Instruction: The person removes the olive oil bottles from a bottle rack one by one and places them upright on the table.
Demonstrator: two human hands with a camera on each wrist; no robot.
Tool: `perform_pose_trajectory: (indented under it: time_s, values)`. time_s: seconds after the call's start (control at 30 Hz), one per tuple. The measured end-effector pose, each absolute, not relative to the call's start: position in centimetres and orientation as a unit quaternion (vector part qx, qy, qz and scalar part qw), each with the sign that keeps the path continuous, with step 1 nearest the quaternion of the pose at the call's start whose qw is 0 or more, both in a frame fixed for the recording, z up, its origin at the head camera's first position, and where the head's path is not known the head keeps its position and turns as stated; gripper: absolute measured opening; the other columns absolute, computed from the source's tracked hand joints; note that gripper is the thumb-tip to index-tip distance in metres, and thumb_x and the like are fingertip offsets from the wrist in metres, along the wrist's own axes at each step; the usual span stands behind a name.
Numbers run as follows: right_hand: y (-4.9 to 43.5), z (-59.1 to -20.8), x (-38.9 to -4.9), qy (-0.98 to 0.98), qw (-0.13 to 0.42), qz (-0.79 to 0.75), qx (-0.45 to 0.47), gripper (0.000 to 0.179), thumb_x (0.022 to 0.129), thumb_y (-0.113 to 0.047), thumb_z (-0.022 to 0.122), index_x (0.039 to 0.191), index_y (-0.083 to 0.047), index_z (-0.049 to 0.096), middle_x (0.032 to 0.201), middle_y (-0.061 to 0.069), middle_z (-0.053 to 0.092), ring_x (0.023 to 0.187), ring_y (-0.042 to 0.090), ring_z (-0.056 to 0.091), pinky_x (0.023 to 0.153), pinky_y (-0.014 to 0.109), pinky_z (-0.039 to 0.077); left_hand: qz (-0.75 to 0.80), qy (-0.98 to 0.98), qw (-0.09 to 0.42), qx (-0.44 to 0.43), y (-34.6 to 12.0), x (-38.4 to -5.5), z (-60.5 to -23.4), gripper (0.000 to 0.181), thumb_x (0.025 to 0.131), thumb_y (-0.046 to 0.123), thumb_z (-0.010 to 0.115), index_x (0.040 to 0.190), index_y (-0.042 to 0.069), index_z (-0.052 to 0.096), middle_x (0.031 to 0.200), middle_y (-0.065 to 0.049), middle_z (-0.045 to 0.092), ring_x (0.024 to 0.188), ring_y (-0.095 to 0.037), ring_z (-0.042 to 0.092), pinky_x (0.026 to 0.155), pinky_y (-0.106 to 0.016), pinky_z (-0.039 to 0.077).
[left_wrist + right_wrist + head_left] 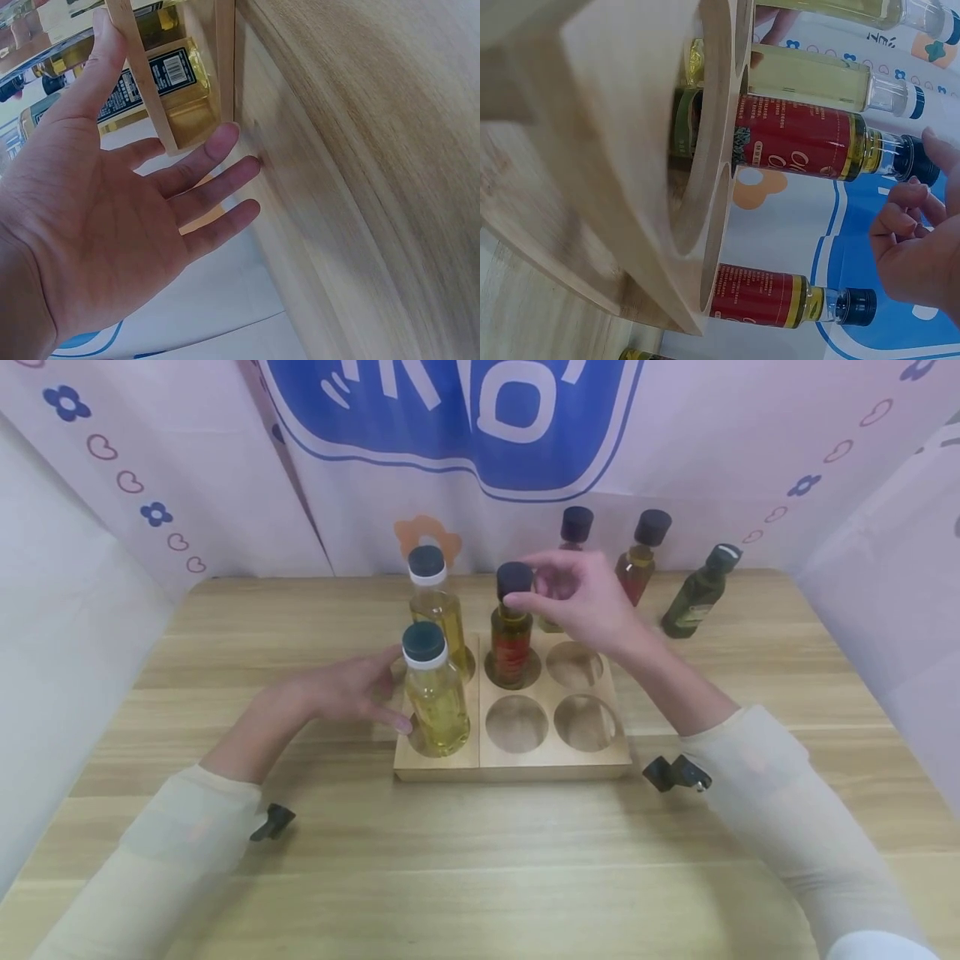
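A wooden rack (pixel 555 772) with round holes stands mid-table. My right hand (pixel 581 597) pinches the black cap of a red-labelled oil bottle (pixel 512 647). That bottle stands upright in a back hole, its lower part inside the rack, as the right wrist view shows. My left hand (pixel 348 689) is at the rack's left side, fingers spread, its thumb at the top board's edge in the left wrist view. Close by it, two pale yellow oil bottles with dark green caps, a front one (pixel 438 710) and a back one (pixel 438 610), occupy the left holes.
Behind the rack stand a black-capped bottle (pixel 575 527) partly hidden by my right hand, another red-labelled bottle (pixel 637 564), and a small dark green bottle (pixel 697 597) farther right. A printed white cloth (pixel 360 510) hangs along the table's back edge.
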State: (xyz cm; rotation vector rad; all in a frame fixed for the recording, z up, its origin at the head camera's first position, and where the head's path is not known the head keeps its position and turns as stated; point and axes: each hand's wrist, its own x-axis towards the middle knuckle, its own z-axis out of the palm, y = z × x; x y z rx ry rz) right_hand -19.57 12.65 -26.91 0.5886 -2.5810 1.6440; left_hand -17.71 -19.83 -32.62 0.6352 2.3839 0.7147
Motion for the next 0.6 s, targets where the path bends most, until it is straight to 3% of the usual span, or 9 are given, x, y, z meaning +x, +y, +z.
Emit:
perform_pose_trajectory:
  time_s: [0.37, 0.6]
  values:
    - [12.49, -27.13, -19.54, -0.813, 0.012, 0.556, 0.173, 0.035, 0.088, -0.015, 0.085, 0.122, -0.009, 0.077, 0.074, 0.005, 0.061, 0.065, 0.015, 0.052, 0.054, 0.024, 0.043, 0.278, 0.886, 0.283, 0.239, -19.87, -17.65, -32.69, 0.120, 0.085, 0.040, 0.086, 0.168, 0.019, 0.002, 0.152, -0.027, 0.044, 0.130, -0.043, 0.053, 0.110, -0.060, 0.044]
    - [12.30, -27.14, -19.52, -0.802, 0.013, 0.571, 0.171, 0.034, 0.088, -0.013, 0.085, 0.120, -0.007, 0.078, 0.072, 0.004, 0.060, 0.063, 0.014, 0.050, 0.052, 0.023, 0.040, 0.271, 0.889, 0.281, 0.237, -19.92, -17.73, -32.72, 0.120, 0.085, 0.041, 0.086, 0.168, 0.017, 0.004, 0.141, -0.023, 0.053, 0.123, -0.038, 0.055, 0.105, -0.057, 0.048]
